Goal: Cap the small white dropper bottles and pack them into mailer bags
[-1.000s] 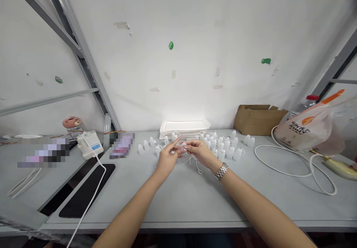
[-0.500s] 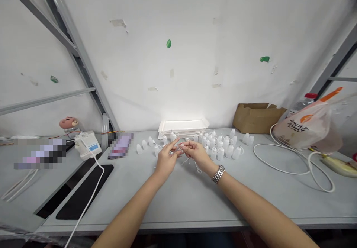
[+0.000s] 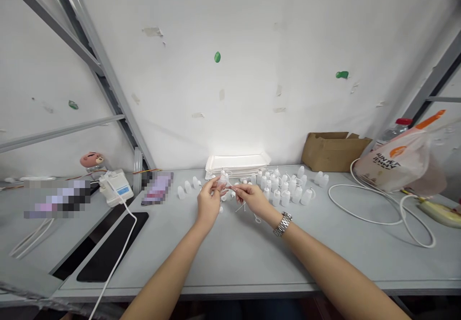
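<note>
My left hand (image 3: pixel 208 201) and my right hand (image 3: pixel 251 196) meet over the grey table (image 3: pixel 230 253), fingertips pinched together. Between them is a small white plastic bottle (image 3: pixel 224 184), held by the left fingers, while the right fingers pinch a thin white piece at its tip that I cannot name. A metal watch sits on my right wrist. Several small white bottles (image 3: pixel 284 188) stand in a cluster just right of my hands, and a few more (image 3: pixel 187 188) stand to the left. Thin white loops (image 3: pixel 252 212) lie on the table under my right hand.
A stack of white trays (image 3: pixel 237 164) stands against the wall behind my hands. A brown cardboard box (image 3: pixel 333 151), a printed plastic bag (image 3: pixel 399 164) and a coiled white cable (image 3: pixel 382 209) fill the right side. At left sit a small white device (image 3: pixel 115 187) and a black pad (image 3: pixel 110 245).
My left hand has turned and risen slightly, its fingers now curled round the small bottle. My right hand stays pinched at the bottle's tip.
</note>
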Demonstrator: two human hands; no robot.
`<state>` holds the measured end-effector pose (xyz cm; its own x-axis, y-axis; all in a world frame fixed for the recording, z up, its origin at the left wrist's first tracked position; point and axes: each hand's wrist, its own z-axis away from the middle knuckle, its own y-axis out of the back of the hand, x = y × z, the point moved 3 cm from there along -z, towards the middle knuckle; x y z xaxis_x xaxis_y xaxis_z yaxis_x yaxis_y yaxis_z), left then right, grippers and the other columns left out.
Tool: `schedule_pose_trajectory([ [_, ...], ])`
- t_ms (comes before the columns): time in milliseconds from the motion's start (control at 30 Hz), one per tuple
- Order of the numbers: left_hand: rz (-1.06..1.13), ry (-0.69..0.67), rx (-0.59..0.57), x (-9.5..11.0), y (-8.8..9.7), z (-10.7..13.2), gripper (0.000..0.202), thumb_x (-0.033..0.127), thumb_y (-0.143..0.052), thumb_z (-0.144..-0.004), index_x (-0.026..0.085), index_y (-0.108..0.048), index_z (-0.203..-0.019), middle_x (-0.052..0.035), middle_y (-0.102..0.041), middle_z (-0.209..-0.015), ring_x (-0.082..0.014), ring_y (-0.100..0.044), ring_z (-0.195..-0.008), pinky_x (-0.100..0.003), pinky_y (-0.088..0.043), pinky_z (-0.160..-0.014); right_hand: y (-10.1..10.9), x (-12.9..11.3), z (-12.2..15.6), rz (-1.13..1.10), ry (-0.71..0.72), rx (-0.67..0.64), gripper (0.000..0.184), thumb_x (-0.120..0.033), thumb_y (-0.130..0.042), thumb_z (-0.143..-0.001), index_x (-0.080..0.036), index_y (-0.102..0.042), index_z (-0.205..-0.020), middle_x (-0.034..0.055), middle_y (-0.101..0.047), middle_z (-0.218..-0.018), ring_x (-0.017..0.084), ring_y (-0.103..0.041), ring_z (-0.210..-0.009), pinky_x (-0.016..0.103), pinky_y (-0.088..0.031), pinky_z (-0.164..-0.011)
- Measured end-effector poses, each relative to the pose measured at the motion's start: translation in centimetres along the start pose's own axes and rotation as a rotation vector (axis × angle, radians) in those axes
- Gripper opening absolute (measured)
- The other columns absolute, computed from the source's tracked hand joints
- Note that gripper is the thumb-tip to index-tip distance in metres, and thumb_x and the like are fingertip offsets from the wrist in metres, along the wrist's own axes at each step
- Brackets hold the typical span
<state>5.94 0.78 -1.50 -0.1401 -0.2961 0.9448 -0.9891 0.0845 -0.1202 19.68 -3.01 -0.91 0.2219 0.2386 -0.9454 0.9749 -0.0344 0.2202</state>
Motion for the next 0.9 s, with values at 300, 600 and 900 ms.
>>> schedule_pose_trajectory([
  [300,-0.035,-0.055,0.096,1.8,0.5,0.0,0.034,0.035,-0.061,-0.073,0.016,-0.059,-0.101,-0.0033,-0.058,-0.086,-0.0188,-0.062,-0.088,-0.033,-0.058,-0.068,0.2,2.8,-0.5,0.651,0.384,0.068,0.032,-0.008,-0.041,-0.084,-0.017,-0.063,-0.106,0.0097,-0.059,-0.102,0.020,-0.051,-0.095,0.037,-0.043,-0.085],
  [600,-0.082,-0.033,0.071,1.7,0.4,0.3,0.035,0.035,-0.061,-0.074,0.019,-0.059,-0.105,-0.0028,-0.058,-0.087,-0.0182,-0.063,-0.084,-0.032,-0.057,-0.065,-0.8,3.8,-1.1,0.929,0.355,-0.023,0.019,-0.006,-0.052,-0.081,-0.012,-0.068,-0.087,0.0095,-0.058,-0.086,0.020,-0.050,-0.085,0.031,-0.044,-0.078],
  [900,-0.054,0.013,0.045,1.6,0.3,0.3,0.040,0.038,-0.064,-0.071,0.017,-0.058,-0.105,-0.0032,-0.059,-0.085,-0.0201,-0.062,-0.088,-0.032,-0.058,-0.063,0.1,3.8,-0.5,0.725,0.271,-0.091,0.019,-0.009,-0.051,-0.082,-0.014,-0.066,-0.092,0.0087,-0.055,-0.092,0.017,-0.054,-0.083,0.030,-0.045,-0.078],
])
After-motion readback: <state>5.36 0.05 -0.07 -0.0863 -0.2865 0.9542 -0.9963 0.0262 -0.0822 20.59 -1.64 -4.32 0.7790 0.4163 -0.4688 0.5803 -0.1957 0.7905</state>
